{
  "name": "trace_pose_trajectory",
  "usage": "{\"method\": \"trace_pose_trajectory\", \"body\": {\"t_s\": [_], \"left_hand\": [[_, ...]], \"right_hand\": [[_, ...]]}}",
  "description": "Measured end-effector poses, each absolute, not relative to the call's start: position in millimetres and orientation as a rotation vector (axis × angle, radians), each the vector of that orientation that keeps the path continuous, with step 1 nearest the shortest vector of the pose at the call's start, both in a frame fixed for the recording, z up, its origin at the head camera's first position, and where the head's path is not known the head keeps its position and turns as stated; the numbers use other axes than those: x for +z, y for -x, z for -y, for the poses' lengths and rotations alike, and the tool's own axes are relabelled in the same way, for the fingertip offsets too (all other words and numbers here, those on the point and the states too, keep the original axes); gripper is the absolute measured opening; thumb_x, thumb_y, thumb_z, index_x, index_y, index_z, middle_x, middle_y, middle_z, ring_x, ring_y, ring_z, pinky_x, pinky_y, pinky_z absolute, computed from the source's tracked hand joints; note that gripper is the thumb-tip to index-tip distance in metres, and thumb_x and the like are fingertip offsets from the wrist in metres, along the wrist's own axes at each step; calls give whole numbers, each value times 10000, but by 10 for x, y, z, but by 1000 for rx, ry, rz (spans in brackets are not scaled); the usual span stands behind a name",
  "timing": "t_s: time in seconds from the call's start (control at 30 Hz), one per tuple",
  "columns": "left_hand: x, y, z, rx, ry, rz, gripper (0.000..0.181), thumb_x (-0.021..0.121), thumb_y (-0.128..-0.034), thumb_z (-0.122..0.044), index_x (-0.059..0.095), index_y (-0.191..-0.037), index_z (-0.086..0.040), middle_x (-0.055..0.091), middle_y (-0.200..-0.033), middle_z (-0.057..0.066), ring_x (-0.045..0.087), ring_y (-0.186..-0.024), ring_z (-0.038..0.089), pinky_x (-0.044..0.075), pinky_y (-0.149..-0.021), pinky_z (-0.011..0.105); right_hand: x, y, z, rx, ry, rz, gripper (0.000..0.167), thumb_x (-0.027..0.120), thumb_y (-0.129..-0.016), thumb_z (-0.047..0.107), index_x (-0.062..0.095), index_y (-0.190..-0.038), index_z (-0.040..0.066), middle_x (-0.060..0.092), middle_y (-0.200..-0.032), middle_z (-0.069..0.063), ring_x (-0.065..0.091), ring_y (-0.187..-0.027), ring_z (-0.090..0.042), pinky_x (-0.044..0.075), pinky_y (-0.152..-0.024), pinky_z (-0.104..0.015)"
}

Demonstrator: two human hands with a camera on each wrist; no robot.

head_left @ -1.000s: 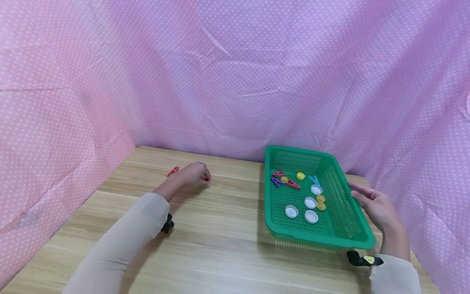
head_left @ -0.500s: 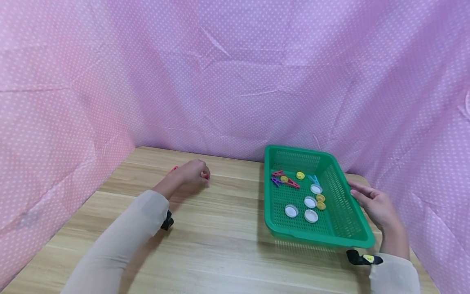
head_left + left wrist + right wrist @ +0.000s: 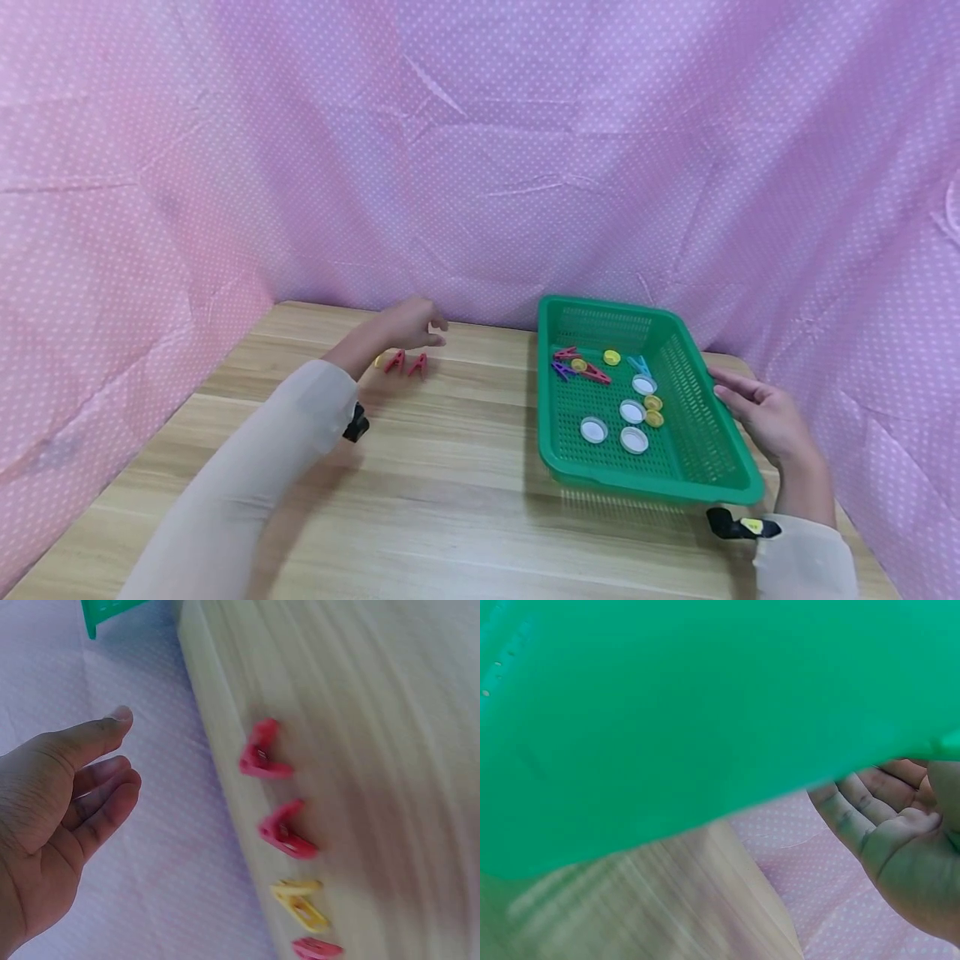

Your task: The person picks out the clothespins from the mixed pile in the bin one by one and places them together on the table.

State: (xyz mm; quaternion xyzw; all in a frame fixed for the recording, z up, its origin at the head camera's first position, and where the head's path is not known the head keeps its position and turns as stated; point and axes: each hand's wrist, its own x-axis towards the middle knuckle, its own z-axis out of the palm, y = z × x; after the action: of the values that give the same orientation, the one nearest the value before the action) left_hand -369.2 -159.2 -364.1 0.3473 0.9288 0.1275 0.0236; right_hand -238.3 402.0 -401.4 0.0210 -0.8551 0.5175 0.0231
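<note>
My left hand [image 3: 414, 323] is raised over the back of the table with fingers apart and nothing held. Just below it two red clothespins [image 3: 417, 365] stand on the wood, with a yellow clothespin [image 3: 378, 360] half hidden by the wrist. In the left wrist view, another red clothespin [image 3: 316, 949] shows at the lower edge beyond the yellow one. My right hand [image 3: 772, 421] touches the right rim of a green basket [image 3: 555, 417] with thumb and extended fingers. In the right wrist view, the basket wall hides some fingertips.
Inside the basket lie red, purple and blue clothespins [image 3: 639, 366], white round lids [image 3: 633, 440] and small yellow caps [image 3: 612, 357]. A pink dotted cloth [image 3: 480, 167] hangs close behind the table [image 3: 420, 500] and along its sides.
My left hand has lifted away from the red clothespin at its fingers and moved back and slightly right. Two red clothespins now show beneath it. The right hand and basket stay put.
</note>
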Motion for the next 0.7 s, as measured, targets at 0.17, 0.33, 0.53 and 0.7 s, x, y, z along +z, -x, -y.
{"method": "trace_pose_trajectory", "body": {"t_s": [0.17, 0.33, 0.53, 0.7], "left_hand": [[-3476, 3711, 1384, 360, -1163, -2842, 198, 740, -954, -155, 764, -1061, 10, 753, -1059, 139, 707, -979, 292, 562, -891, 414], [-3344, 3749, 1119, 271, -1288, -2840, 159, 742, -951, -172, 749, -935, -14, 704, -852, 63, 621, -776, 177, 539, -760, 363], [-3238, 3782, 790, 234, -1296, -2829, 269, 705, -985, -213, 741, -1178, -29, 737, -1119, 95, 674, -1037, 228, 531, -941, 372], [-3170, 3783, 489, 197, -1377, -2821, 255, 694, -990, -239, 738, -1138, -35, 728, -1057, 73, 666, -974, 214, 535, -890, 359]], "right_hand": [[-3998, 2391, -4003, 1600, -60, 2651, 620, 604, -1038, 357, 467, -1496, -38, 612, -1137, 310, 619, -1005, 111, 539, -798, -152], [-3996, 2378, -4011, 1625, -75, 2646, 613, 608, -1036, 355, 471, -1498, -24, 618, -1166, 303, 610, -1025, 117, 529, -808, -138], [-4001, 2367, -4019, 1675, -102, 2618, 592, 606, -1042, 315, 463, -1498, -35, 640, -1179, 282, 631, -1032, 92, 536, -818, -148], [-4009, 2372, -4016, 1656, -104, 2621, 589, 604, -1043, 316, 468, -1495, -37, 645, -1171, 280, 628, -1030, 97, 532, -816, -142]]}}
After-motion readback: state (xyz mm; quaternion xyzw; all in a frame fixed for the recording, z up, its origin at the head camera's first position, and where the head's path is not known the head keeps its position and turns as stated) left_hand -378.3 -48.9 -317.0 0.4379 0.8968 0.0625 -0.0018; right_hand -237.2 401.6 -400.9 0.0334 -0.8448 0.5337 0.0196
